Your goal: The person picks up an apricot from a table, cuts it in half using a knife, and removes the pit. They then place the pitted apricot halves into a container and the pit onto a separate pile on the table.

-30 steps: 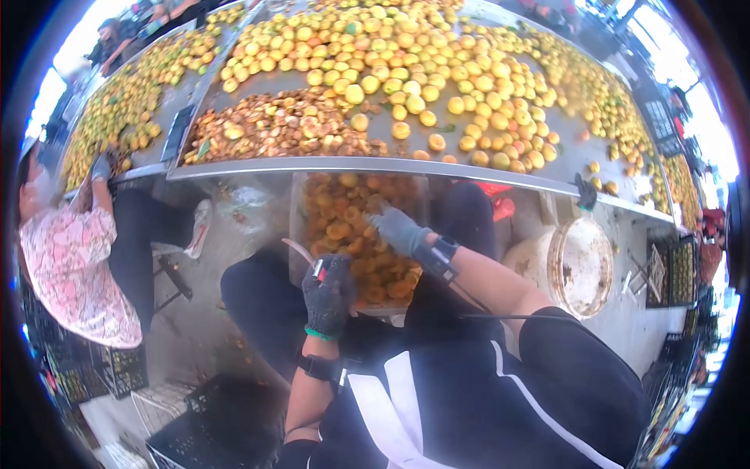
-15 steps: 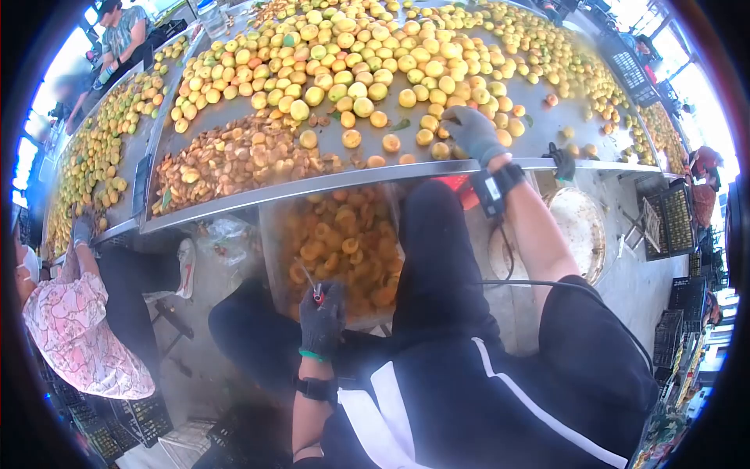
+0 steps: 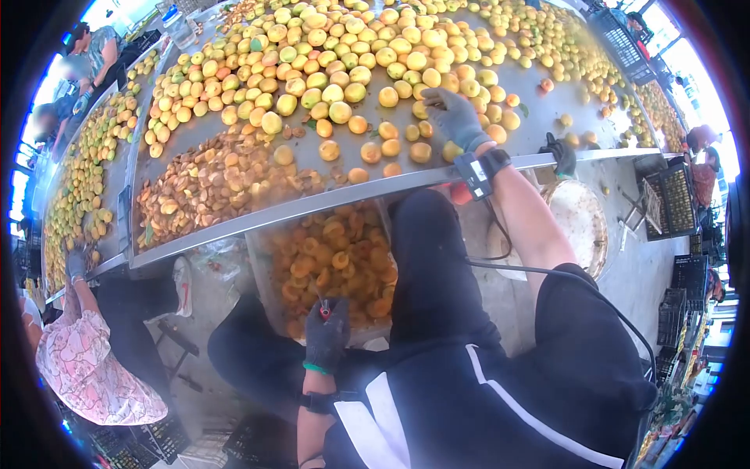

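My left hand (image 3: 326, 334), in a dark glove with a green cuff, is closed around a small knife (image 3: 325, 309) with a red handle, its thin blade pointing up. Below the table edge, that hand is over the near end of a bin of halved orange fruit (image 3: 332, 258). My right hand (image 3: 455, 119), in a grey glove, reaches over the metal table (image 3: 375, 94), palm down with fingers bent but apart. Its fingertips are beside the pile of whole yellow-orange fruit (image 3: 336, 78); nothing is visibly held.
Brown fruit pieces (image 3: 226, 176) lie at the table's left front. A dark glove (image 3: 560, 155) hangs over the metal edge. A round white-topped container (image 3: 576, 223) stands right of my leg. Black crates (image 3: 672, 199) are farther right. A co-worker in a pink sleeve (image 3: 98, 367) sits at left.
The view has shifted somewhat, moving table and fruit leftward. My right hand has moved slightly left and up from the table edge. My left hand still holds the knife.
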### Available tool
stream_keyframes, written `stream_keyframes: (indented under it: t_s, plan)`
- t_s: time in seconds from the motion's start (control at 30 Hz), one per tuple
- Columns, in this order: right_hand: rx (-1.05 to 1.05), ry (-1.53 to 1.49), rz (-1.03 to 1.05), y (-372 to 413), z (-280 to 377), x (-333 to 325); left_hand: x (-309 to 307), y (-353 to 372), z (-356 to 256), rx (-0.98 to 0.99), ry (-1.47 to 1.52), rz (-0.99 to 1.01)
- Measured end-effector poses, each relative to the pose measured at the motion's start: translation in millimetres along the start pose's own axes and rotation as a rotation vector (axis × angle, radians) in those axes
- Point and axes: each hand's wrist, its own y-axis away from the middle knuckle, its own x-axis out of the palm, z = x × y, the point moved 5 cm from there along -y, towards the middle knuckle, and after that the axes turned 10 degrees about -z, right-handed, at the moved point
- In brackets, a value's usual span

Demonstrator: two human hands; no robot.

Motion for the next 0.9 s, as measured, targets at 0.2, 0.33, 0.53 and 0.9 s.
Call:
stream_keyframes:
  t_s: [0.2, 0.33, 0.53, 0.9]
  plan:
    - [0.029, 0.396, -0.198, -2, -14, -46, 1, -2, 2, -0.062, -0.027, -0.019]
    - [0.013, 0.369, 0.024, 3, -6, -24, 4, -6, 6, -0.011, -0.088, -0.020]
    - [-0.233, 0.380, 0.005, -18, 28, 26, 8, -4, 7, -0.147, -0.136, 0.064]
    - [0.126, -0.130, 0.018, -24, 54, 66, 6, -1, 5, -0.140, -0.049, 0.036]
